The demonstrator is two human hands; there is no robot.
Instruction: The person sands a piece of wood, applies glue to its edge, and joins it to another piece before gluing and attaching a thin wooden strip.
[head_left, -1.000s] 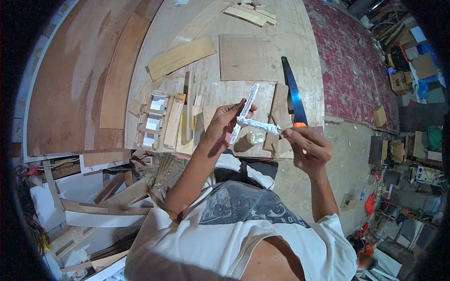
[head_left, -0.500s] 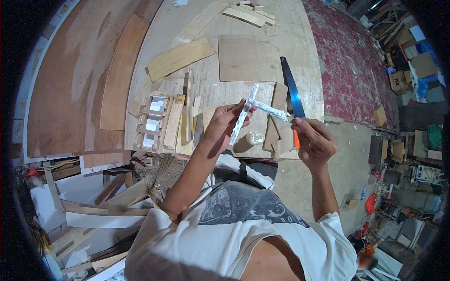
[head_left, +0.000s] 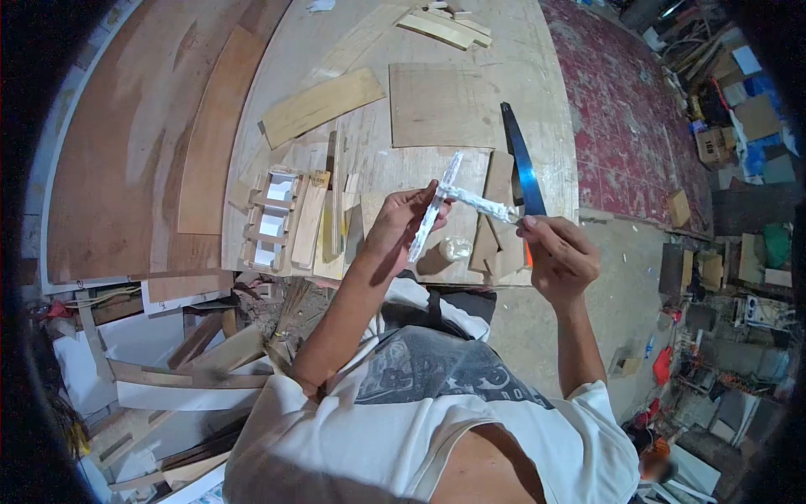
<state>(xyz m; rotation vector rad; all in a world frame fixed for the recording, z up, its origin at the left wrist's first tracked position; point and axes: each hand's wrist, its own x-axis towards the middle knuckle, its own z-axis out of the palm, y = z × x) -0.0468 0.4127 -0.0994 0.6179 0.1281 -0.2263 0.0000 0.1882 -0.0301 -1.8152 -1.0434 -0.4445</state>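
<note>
A narrow strip coated in white (head_left: 428, 220) is pinched near its middle by my left hand (head_left: 395, 220), tilted above the front of the workbench. My right hand (head_left: 564, 252) is closed on the end of a second white-smeared stick (head_left: 480, 203), thinner at the pinched end. The far end of that stick meets the first strip near my left fingertips, so the two form a rough T. Thick, uneven white stuff covers both. Below them on the bench is a small whitish container (head_left: 456, 249), its contents unclear.
A handsaw (head_left: 522, 160) lies on the workbench (head_left: 470, 42) to the right, beside wood offcuts (head_left: 499, 181). A square panel (head_left: 432, 105) and a board (head_left: 323, 107) lie further back. On the left stands a slotted wooden frame (head_left: 273, 220). Scrap wood (head_left: 185, 374) is piled on the floor.
The stick in my right hand has shifted slightly left and down, its far end now further across the strip. My left hand has barely moved.
</note>
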